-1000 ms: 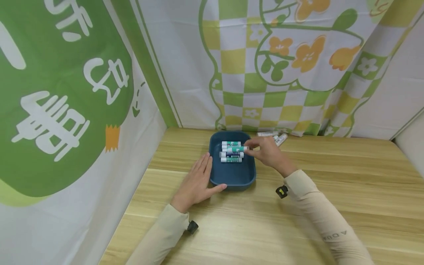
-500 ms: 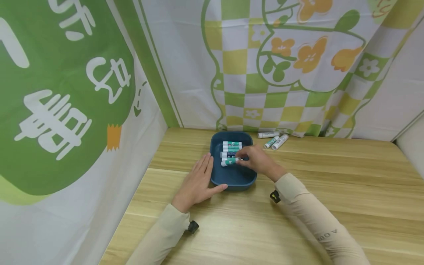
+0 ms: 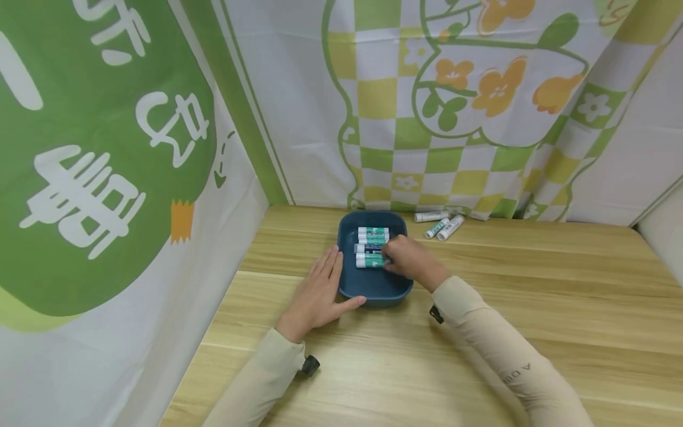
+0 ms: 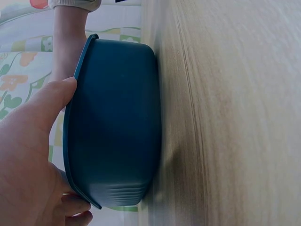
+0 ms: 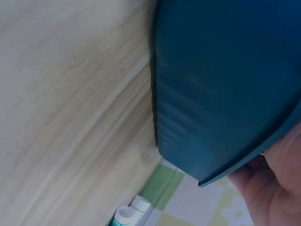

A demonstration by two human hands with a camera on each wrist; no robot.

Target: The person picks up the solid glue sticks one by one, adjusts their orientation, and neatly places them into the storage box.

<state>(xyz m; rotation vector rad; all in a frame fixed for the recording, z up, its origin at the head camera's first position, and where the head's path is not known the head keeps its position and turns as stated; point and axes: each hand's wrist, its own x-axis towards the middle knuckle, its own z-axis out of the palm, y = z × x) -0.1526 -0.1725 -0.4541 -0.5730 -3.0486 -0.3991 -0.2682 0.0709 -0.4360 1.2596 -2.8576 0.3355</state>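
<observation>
Along its left rim, the blue bin [image 3: 375,287] meets the left hand [image 3: 315,293], fingers straight, gripping nothing; light pressure there should stop any sliding. Inside, green-and-white tubes [image 3: 373,232] and one navy tube [image 3: 368,249] lie crosswise in a row. The right hand [image 3: 411,261] seems to pinch the nearest tube [image 3: 368,261], best released gently, parallel. Farther right, three loose tubes [image 3: 450,228] lie on the surface [image 3: 507,267].

One left hand [image 3: 312,290], one right hand [image 3: 409,258], one blue tray [image 3: 373,290], one counter [image 3: 533,279]. At least five tubes [image 3: 368,261] lie inside, exact count unclear; three loose tubes [image 3: 450,228] lie outside.
</observation>
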